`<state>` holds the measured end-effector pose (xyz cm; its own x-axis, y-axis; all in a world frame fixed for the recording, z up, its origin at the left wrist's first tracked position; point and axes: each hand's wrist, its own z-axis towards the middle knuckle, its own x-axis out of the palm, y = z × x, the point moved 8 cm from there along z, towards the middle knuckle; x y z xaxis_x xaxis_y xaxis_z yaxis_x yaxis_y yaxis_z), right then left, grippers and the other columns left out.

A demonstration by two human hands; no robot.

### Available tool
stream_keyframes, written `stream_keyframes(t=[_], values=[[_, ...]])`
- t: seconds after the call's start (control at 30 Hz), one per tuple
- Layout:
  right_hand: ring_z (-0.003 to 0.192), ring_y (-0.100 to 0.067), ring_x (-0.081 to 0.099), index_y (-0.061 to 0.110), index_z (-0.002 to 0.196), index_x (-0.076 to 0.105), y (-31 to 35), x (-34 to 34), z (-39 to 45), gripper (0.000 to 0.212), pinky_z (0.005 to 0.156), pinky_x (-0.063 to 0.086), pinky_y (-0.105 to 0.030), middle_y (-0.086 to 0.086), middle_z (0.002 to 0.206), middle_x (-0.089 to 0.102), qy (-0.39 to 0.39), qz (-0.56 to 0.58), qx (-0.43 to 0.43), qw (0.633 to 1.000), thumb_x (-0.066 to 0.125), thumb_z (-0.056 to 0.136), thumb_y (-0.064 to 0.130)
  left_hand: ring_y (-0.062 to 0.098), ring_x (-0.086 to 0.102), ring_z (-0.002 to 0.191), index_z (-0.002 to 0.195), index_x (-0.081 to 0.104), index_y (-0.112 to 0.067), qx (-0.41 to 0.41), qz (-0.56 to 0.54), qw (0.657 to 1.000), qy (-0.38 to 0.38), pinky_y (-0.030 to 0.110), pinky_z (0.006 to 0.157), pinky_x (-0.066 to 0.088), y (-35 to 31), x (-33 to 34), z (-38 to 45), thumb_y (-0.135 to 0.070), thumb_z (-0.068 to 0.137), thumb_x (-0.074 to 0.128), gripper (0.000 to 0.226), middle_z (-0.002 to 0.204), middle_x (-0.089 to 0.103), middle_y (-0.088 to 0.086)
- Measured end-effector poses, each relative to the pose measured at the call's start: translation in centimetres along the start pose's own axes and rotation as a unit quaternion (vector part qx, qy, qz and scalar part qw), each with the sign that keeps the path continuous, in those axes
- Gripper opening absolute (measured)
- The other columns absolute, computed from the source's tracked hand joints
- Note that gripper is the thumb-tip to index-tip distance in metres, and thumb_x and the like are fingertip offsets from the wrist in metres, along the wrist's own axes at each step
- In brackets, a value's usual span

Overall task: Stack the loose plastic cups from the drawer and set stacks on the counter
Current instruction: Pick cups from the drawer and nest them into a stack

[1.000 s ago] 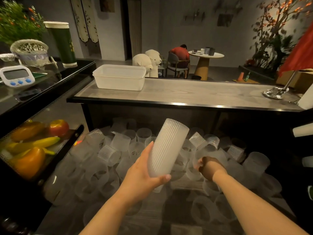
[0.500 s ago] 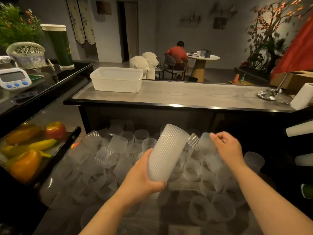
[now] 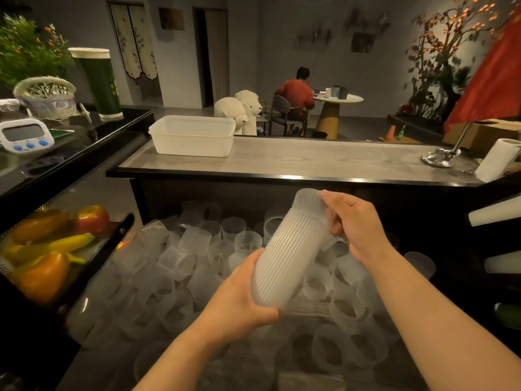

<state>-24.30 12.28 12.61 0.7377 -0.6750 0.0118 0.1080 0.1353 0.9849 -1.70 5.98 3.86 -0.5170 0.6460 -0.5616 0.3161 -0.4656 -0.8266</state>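
My left hand (image 3: 239, 294) grips the lower end of a tall stack of ribbed translucent cups (image 3: 284, 258), tilted up to the right above the drawer. My right hand (image 3: 355, 224) holds a single ribbed cup (image 3: 308, 200) over the stack's upper end, partly slid on. Below both hands, the open drawer (image 3: 180, 277) is filled with several loose translucent cups lying at all angles. The grey wood-grain counter (image 3: 310, 162) runs across just behind the drawer.
A white plastic tub (image 3: 193, 135) sits on the counter's left part; a flag stand (image 3: 439, 158) and a paper roll (image 3: 496, 160) on its right. A glass case with fruit (image 3: 48, 249) borders the drawer on the left. A person sits far behind.
My right hand lifted a loose cup out of the drawer and brought it up onto the top of the stack. The left hand kept its grip, with the stack raised slightly.
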Motion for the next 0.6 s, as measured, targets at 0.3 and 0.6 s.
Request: stream_keyframes(t=[0.3,0.6], values=[[0.095,0.001,0.057,0.028,0.103,0.072,0.7,3.4,-1.3,0.046,0.082,0.047,-0.019,0.011,0.103,0.062,0.036,-0.24,-0.098,0.965,0.043,0.09,0.062,0.006,0.052,0.102,0.122,0.013,-0.066,-0.003,-0.018,0.999,-0.043,0.022,0.073,0.054,-0.5,-1.0,0.2,-0.044,0.066,0.08,0.09,0.117,0.039,-0.029],[0.089,-0.009,0.06,0.031,0.128,0.061,-2.1,1.9,1.4,0.038,0.077,0.043,-0.022,0.015,0.105,0.06,-0.005,-0.295,-0.061,0.954,0.036,0.103,0.045,0.009,0.051,0.105,0.141,0.015,-0.046,-0.039,-0.013,0.996,-0.078,0.034,0.085,0.058,1.5,-1.9,0.7,-0.049,0.066,0.079,0.099,0.125,0.04,-0.019]])
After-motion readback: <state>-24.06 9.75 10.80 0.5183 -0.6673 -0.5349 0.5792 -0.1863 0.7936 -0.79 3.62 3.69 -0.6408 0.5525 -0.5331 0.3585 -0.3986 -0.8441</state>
